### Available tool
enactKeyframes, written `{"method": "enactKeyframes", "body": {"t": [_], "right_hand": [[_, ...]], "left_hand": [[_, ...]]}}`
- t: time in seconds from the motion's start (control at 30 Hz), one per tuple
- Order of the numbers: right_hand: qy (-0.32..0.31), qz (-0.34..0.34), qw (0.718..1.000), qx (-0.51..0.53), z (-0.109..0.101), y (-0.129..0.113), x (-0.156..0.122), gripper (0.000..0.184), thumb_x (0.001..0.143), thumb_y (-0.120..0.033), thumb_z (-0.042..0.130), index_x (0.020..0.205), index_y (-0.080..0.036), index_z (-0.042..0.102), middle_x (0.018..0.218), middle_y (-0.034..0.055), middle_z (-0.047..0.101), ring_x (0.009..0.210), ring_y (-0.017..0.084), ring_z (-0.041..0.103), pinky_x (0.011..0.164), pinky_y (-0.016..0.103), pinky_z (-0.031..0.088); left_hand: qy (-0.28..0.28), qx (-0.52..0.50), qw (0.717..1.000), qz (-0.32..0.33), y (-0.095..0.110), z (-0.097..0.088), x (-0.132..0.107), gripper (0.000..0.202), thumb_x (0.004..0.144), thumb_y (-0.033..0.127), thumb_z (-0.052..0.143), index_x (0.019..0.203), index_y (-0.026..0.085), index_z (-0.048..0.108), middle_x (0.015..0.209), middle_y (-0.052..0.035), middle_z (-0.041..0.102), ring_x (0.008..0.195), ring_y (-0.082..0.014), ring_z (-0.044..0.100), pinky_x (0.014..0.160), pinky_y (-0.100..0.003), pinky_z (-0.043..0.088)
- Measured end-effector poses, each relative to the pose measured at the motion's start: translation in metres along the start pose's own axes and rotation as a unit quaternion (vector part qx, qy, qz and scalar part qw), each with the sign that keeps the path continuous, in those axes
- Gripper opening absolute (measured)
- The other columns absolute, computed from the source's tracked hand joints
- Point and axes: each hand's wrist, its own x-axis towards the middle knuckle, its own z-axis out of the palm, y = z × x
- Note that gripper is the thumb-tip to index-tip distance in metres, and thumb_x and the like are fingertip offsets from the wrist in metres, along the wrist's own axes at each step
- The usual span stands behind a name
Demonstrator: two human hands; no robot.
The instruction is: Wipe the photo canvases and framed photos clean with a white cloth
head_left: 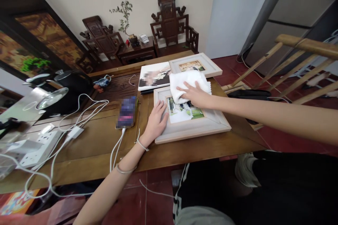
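A framed picture [190, 121] with a pale wooden border lies flat near the front edge of the wooden table. My left hand [156, 121] rests on its left border, fingers stretched out and slightly apart. A folded white cloth [191, 77] covers the upper part of this frame and reaches to the things behind it. On top of the cloth lies my right hand [196, 95], flat with spread fingers, pressing on it. Beyond are a second pale frame [215, 68] and a white-edged photo panel [155, 75], its picture partly blurred.
Left of the frames lies a phone [126, 112] with a white cable plugged in. A power strip [39, 149] and looping cables spread over the table's left side, near a black kettle [70, 81]. A bamboo chair [287, 56] stands at the right.
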Motion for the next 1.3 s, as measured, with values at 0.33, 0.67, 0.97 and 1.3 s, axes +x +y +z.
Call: {"method": "enactKeyframes", "body": {"t": [0.33,0.67,0.97,1.3], "right_hand": [[-0.121,-0.028,0.984,0.13,-0.037,-0.081,-0.079,0.069,0.071,0.01,0.045,0.125,-0.025,0.069,0.152,0.0119,0.048,0.138,0.041,0.043,0.1,0.067,0.045],[-0.164,-0.102,0.978,0.084,-0.05,-0.124,-0.089,0.068,0.069,0.006,0.055,0.132,-0.019,0.064,0.162,0.0132,0.03,0.146,0.048,0.025,0.101,0.075,0.039],[-0.097,-0.067,0.992,0.041,-0.023,-0.104,-0.031,0.065,0.076,0.008,0.048,0.132,-0.022,0.062,0.165,0.0093,0.024,0.149,0.044,0.017,0.105,0.079,0.03],[-0.064,-0.013,0.997,0.049,-0.026,-0.092,0.025,0.055,0.084,0.004,0.047,0.133,-0.016,0.062,0.166,0.0134,0.021,0.149,0.048,0.014,0.104,0.081,0.027]], "left_hand": [[0.021,-0.017,1.0,-0.001,-0.001,0.002,0.0,0.047,0.1,0.039,0.042,0.137,0.016,0.058,0.151,-0.0128,0.051,0.148,-0.028,0.036,0.122,-0.053,0.028],[0.041,-0.065,0.996,-0.041,0.01,0.001,0.0,0.057,0.105,0.048,0.025,0.137,0.014,0.058,0.148,-0.013,0.054,0.147,-0.0251,0.038,0.123,-0.05,0.027],[0.091,-0.169,0.979,-0.063,0.009,0.001,-0.001,0.062,0.102,0.058,0.028,0.151,0.022,0.041,0.163,-0.0082,0.031,0.151,-0.0231,0.028,0.126,-0.043,0.021],[0.125,-0.127,0.983,-0.036,0.013,-0.001,-0.004,0.068,0.102,0.059,0.021,0.158,0.021,0.025,0.167,-0.007,0.022,0.154,-0.0251,0.02,0.127,-0.039,0.016]]}}
